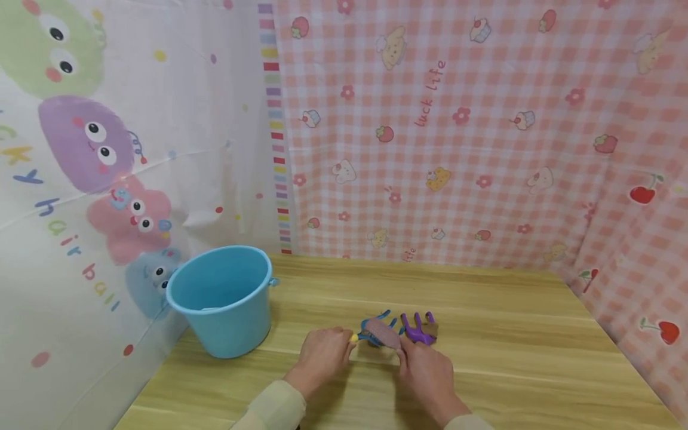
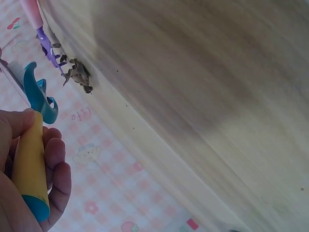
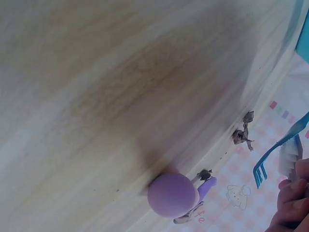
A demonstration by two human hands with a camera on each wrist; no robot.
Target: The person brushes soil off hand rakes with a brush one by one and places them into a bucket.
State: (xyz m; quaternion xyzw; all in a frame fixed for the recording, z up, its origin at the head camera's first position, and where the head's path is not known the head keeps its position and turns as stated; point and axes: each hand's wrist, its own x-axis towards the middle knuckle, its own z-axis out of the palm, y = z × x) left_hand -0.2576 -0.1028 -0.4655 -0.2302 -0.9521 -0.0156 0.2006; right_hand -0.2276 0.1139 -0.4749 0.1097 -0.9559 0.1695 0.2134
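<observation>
Over the table (image 1: 510,370), right of the bucket (image 1: 231,337), you're probably brushing the rake (image 2: 33,140).
Left hand (image 1: 325,355) clamps it, right hand (image 1: 428,371) the brush (image 1: 383,333); another stroke likely needs steadiness.

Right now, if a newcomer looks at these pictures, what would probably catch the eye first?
Probably the large light-blue bucket, at the left side of the table. Next, low in the middle of the head view, the left hand grips a blue rake by its yellow handle, and the right hand holds what looks like a pinkish brush. Just beyond the right hand, a purple rake stands out by its colour.
</observation>
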